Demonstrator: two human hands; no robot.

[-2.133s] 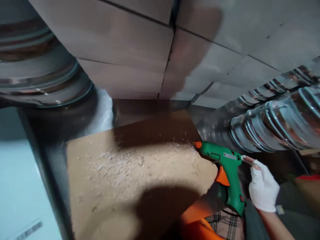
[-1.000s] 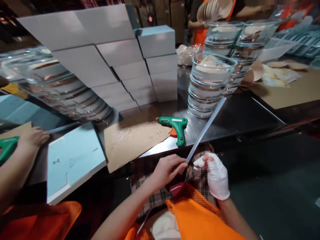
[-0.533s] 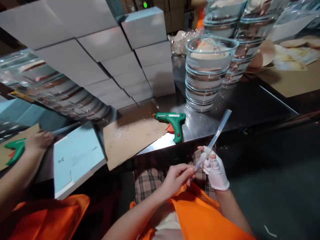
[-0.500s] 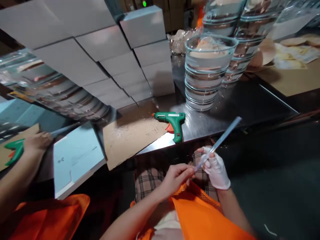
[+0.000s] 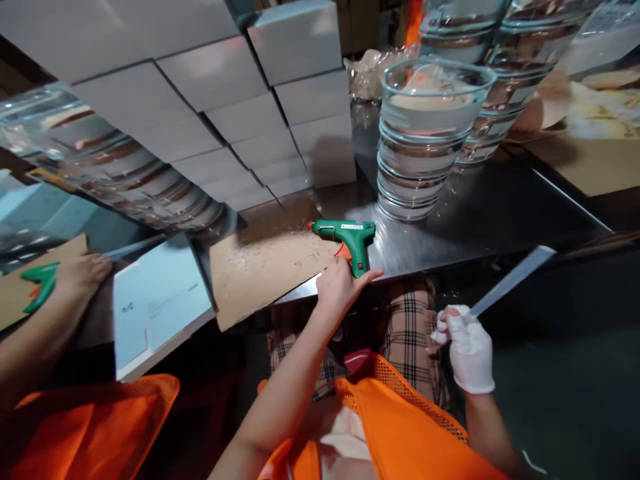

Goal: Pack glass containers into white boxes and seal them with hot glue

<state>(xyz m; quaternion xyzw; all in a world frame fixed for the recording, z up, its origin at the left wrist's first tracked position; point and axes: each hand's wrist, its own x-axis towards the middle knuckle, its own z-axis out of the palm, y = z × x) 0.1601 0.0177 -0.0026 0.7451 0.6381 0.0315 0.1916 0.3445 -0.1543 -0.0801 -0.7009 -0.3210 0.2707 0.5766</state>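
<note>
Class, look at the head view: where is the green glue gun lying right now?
The glue gun lies on the metal table near its front edge, centre of view, between the cardboard sheet and the glass bowls, just beyond the left hand.

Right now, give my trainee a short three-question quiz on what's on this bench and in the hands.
1. True or false: the left hand is gloved.
2. What does the right hand hold? A glue stick, B scissors, C tape.
3. What does the glue gun's orange tip rest over?

Key: 1 false, it is bare and right beside the gun's handle; 2 A; 3 the cardboard sheet.
</note>
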